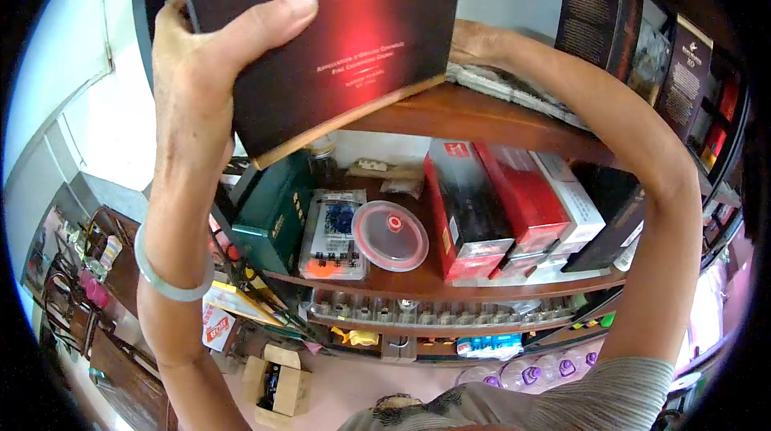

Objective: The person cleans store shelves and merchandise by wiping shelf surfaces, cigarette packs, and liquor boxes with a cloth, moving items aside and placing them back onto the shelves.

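Observation:
A black and red XO cognac box (pixel 353 53) is raised at the upper shelf, tilted, its top cut off by the view. My left hand (pixel 213 49) grips its left side, the thumb across the front face; the other fingers are behind it. A pale bangle (pixel 173 274) circles my left wrist. My right hand (pixel 472 44) reaches in behind the box's right edge, above the upper shelf (pixel 482 114). Its fingers are hidden, so what it touches cannot be seen. Beneath the right forearm, a whitish cloth-like strip (pixel 522 93) lies along the shelf.
More cognac boxes (pixel 590 9) stand at the right of the upper shelf. On the shelf below are a green box (pixel 273 218), a round lidded container (pixel 391 236) and red and black boxes (pixel 470 214). An open carton (pixel 277 383) and several plastic bottles (pixel 522 373) are on the floor.

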`<state>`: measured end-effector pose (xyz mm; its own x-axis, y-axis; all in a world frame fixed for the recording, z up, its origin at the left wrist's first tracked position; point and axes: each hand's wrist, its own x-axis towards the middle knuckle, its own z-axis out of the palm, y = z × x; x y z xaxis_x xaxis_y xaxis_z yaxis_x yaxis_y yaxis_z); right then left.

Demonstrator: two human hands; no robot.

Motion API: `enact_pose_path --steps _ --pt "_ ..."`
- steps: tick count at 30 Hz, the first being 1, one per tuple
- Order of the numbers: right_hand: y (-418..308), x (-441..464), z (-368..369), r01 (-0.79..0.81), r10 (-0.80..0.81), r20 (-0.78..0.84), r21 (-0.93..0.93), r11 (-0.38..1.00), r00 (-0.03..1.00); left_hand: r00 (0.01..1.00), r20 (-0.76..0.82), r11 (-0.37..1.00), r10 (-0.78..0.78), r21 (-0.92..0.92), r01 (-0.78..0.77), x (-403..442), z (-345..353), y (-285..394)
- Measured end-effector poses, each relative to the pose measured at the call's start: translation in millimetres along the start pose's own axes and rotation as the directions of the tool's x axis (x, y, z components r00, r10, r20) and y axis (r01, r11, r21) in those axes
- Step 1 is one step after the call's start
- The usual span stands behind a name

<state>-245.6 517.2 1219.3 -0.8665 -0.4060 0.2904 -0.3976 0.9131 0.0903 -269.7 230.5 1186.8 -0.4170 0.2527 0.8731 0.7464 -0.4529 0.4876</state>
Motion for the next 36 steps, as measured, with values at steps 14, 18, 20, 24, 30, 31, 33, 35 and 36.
enact_pose_path --steps 14,18,20,24,30,31,33,35,36 --pt "54.6 39.2 23.7 -0.519 0.616 0.026 -0.512 0.685 0.787 1.000 -0.014 0.999 0.022 0.049 -0.021 -6.1 13.0 11.1" --pt "71.5 23.7 13.9 -0.683 0.816 -0.026 -0.564 0.464 0.577 0.995 0.044 0.989 -0.094 0.122 0.088 3.6 4.1 7.6" --pt "74.0 15.6 2.3 -0.690 0.865 0.001 -0.601 0.402 0.503 0.993 0.035 0.974 -0.109 0.202 0.099 10.0 3.4 4.8" --pt "52.4 -6.1 -19.1 -0.634 0.924 0.057 -0.712 0.302 0.377 0.996 0.042 0.978 -0.085 0.197 0.075 13.1 7.3 6.5" --pt "31.2 -11.6 -20.9 -0.628 0.875 0.046 -0.678 0.381 0.481 0.990 -0.086 0.950 -0.107 0.286 0.128 9.0 14.6 15.6" --pt "26.8 -12.1 -16.6 -0.625 0.834 0.011 -0.657 0.421 0.551 0.986 -0.106 0.950 -0.129 0.272 0.154 7.3 18.4 20.2" --pt "23.4 -16.0 -10.8 -0.572 0.694 -0.036 -0.597 0.562 0.719 0.990 -0.088 0.958 -0.112 0.256 0.132 8.4 18.7 20.2" --pt "17.1 -24.4 -7.5 -0.499 0.558 -0.045 -0.511 0.699 0.828 0.994 -0.041 0.974 -0.098 0.199 0.104 14.2 10.1 5.4" --pt "-2.9 -27.4 -10.2 -0.485 0.528 -0.041 -0.461 0.743 0.848 0.996 -0.029 0.974 -0.087 0.208 0.091 14.2 9.4 5.3"
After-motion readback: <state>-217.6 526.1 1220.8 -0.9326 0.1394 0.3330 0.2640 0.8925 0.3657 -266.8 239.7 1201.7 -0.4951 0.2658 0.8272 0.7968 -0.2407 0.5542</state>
